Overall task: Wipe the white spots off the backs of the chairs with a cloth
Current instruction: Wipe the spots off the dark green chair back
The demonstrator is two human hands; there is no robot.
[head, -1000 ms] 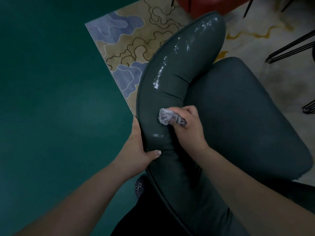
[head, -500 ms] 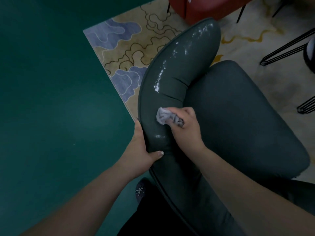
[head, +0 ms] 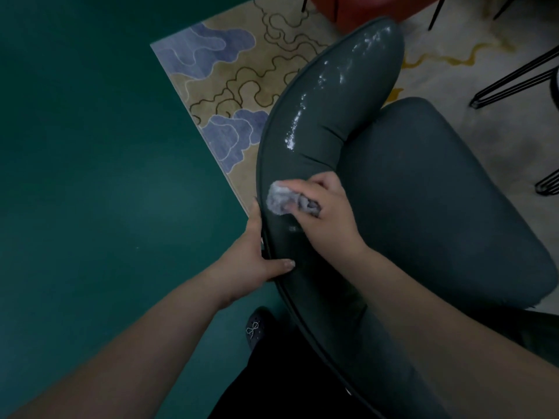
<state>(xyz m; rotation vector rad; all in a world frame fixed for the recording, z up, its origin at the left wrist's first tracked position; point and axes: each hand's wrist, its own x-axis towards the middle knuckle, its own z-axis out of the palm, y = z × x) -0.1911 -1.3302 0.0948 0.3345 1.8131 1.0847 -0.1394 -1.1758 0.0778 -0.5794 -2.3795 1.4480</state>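
Observation:
A dark grey padded chair fills the middle, its curved backrest (head: 329, 95) running from top right down to the bottom. White spots (head: 295, 131) streak the upper part of the backrest top. My right hand (head: 323, 213) presses a crumpled grey cloth (head: 279, 201) onto the backrest, just below the spots. A faint smear (head: 292, 228) shows under the cloth. My left hand (head: 257, 258) grips the outer edge of the backrest, thumb on top.
The chair seat (head: 438, 192) lies to the right. A patterned rug (head: 239, 74) borders a green floor (head: 90, 176) on the left. A red chair (head: 363, 7) stands at the top, black wire legs (head: 514, 83) at the right. My shoe (head: 257, 328) is below.
My right hand slid the cloth left toward the backrest's outer edge. The white spot under the cloth has faded to a faint smear. The left hand kept its grip.

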